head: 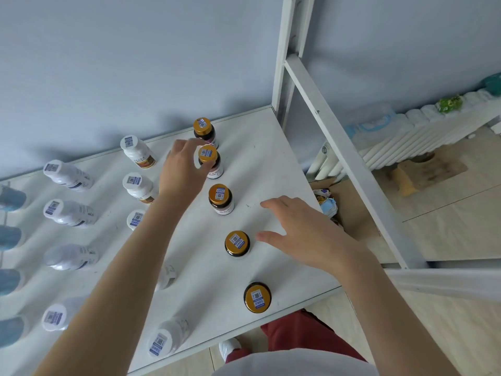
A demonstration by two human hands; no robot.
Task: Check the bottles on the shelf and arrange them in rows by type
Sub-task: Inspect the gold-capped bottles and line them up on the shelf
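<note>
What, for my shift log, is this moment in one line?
left hand: grips gold-capped bottle, second from back | right hand: open over shelf | gold-capped bottles: five in a row

Red trousers (298, 335), white shoe (229, 348), pale top (292, 365)

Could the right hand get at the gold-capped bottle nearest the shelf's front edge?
Probably yes: the right hand hovers open beside that row, and only bare shelf lies between it and the front bottle.
</note>
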